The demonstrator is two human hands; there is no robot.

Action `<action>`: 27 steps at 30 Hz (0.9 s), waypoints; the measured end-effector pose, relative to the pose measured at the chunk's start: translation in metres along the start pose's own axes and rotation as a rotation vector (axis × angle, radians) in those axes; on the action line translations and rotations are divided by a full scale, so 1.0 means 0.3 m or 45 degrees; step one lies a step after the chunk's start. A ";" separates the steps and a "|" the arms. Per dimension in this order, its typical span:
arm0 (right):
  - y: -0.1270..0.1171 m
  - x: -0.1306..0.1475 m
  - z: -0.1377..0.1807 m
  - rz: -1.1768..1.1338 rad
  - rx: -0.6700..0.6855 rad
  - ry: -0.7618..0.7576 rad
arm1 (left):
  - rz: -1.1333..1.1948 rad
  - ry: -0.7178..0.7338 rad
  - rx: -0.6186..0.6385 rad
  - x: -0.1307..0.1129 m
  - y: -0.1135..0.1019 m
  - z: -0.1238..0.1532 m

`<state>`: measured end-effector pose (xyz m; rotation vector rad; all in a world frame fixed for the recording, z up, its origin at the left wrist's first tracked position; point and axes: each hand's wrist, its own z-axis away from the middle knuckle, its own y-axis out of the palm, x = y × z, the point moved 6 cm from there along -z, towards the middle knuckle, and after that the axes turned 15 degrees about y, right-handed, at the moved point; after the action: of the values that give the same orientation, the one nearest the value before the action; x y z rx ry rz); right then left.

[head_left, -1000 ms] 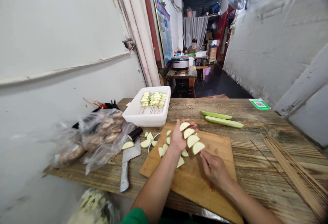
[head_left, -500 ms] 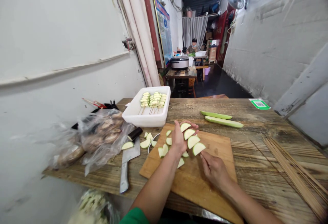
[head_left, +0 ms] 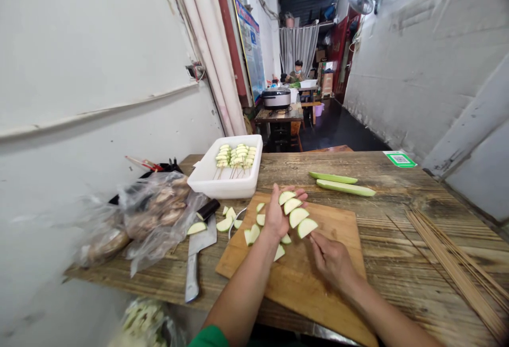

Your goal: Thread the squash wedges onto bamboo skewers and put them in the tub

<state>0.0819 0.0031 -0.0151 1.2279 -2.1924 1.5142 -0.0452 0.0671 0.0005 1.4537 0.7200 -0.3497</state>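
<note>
Several half-moon zucchini slices [head_left: 298,216], pale with green skin, hang in a row above the wooden cutting board [head_left: 318,294]. My right hand [head_left: 334,259] is closed in a pinch at the near end of the row, on a thin skewer that is mostly hidden. My left hand [head_left: 277,215] is behind the slices, palm up, thumb raised and fingers stretched out under the far end. Loose zucchini pieces [head_left: 252,234] lie on the board beside and beneath my left wrist. A white tray [head_left: 222,187] beyond holds skewered slices [head_left: 236,155].
A cleaver [head_left: 192,270] lies left of the board, near a dark eggplant piece [head_left: 208,209] and plastic bags of mushrooms [head_left: 155,209]. Two long green zucchini pieces [head_left: 345,187] lie at the back right. Bamboo skewers [head_left: 453,267] are spread at right. A person [head_left: 297,73] sits far back.
The view has shifted slightly. Both hands and the row of slices keep nearly the same pose, with the left fingers opened a little further from the slices.
</note>
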 end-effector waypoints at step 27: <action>-0.025 -0.041 -0.029 0.193 0.031 0.163 | -1.995 0.953 -0.160 -0.518 -0.269 0.068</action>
<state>0.0927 0.0158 -0.0131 0.9617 -2.2323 1.6323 -0.2067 0.0063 0.0356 0.5693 2.3898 -0.9065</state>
